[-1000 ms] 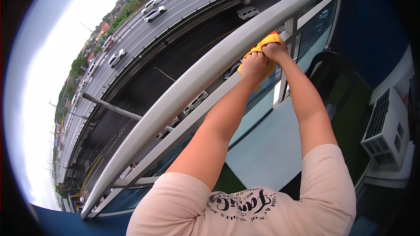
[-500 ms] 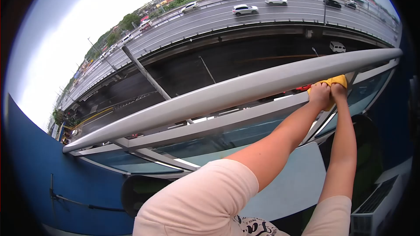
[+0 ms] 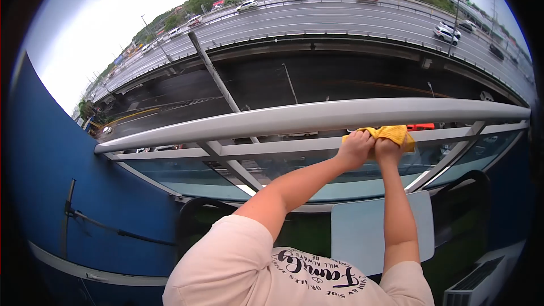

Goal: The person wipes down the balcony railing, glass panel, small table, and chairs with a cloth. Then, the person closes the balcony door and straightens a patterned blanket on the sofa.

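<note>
A yellow cloth (image 3: 391,133) is folded over the lower rail (image 3: 289,146) of a balcony railing, just beneath the thick rounded handrail (image 3: 266,120). My left hand (image 3: 356,150) has its fingers wrapped round the cloth's left part. Close beside it, my right hand (image 3: 389,151) grips the cloth's right part. Both arms stretch forward, and the hands nearly touch each other. The fingertips on the far side of the rail are hidden. Blue-tinted glass panels (image 3: 317,184) lie below the lower rail.
Under my right arm stands a pale table (image 3: 362,232), with a dark chair (image 3: 464,209) to its right and another dark chair (image 3: 195,221) to the left. A blue wall (image 3: 51,147) bounds the left side. Beyond the railing, cars travel on a wet highway (image 3: 340,14).
Both hands and the cloth have slid left along the lower rail, away from the right-hand post. My view has turned and levelled, so the railing looks less slanted.
</note>
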The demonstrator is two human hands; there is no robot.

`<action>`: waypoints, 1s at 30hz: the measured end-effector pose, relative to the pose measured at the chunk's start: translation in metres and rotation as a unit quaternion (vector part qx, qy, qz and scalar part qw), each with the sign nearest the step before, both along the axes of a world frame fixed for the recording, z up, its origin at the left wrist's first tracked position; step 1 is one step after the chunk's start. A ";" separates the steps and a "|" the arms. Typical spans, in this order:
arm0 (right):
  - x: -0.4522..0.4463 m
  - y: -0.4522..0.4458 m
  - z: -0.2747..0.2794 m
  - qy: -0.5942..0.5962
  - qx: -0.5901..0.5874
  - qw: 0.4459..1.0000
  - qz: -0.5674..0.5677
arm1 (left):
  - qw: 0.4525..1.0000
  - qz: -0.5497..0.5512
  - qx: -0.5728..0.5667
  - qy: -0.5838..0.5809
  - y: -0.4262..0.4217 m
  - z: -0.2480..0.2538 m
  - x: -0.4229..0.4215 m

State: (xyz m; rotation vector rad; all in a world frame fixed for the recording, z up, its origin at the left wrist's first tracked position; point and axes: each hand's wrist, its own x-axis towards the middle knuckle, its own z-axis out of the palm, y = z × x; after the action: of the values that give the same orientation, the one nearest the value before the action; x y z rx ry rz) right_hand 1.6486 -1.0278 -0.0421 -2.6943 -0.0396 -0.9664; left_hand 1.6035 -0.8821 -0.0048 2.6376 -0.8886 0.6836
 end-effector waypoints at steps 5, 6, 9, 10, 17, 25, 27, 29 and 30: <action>-0.010 0.077 0.002 0.008 0.066 0.996 0.050 | 0.996 0.078 0.038 -0.013 0.063 0.004 -0.005; -0.010 0.080 0.005 0.014 0.096 0.992 0.080 | 0.994 0.093 0.051 0.000 0.067 0.005 -0.003; 0.003 0.109 -0.014 -0.088 0.150 0.984 0.046 | 0.993 0.102 0.051 0.002 0.080 0.009 -0.001; 0.001 0.121 -0.017 -0.116 0.177 0.977 0.014 | 0.993 0.110 0.023 0.032 0.085 0.009 -0.002; 0.000 0.211 -0.042 -0.047 0.566 0.823 -0.030 | 0.977 0.131 -0.130 0.107 0.060 0.071 -0.013; 0.026 0.111 -0.065 -0.108 0.507 0.855 0.009 | 0.995 0.092 -0.021 0.015 -0.010 0.090 0.037; 0.063 0.029 -0.089 -0.037 0.378 0.925 -0.007 | 0.996 0.079 -0.001 0.032 -0.031 0.095 0.050; 0.101 -0.076 -0.089 0.074 0.262 0.962 -0.024 | 0.995 0.083 0.056 0.027 -0.044 0.098 0.057; 0.121 -0.131 -0.079 0.128 0.210 0.969 -0.033 | 0.993 0.085 0.084 0.023 -0.047 0.098 0.060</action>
State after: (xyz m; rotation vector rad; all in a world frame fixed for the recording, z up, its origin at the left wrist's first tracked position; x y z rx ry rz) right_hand 1.7695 -1.1583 -0.1214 -2.4094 0.2771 -0.5572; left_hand 1.6633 -0.9296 0.0937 2.8929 -0.7437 0.6093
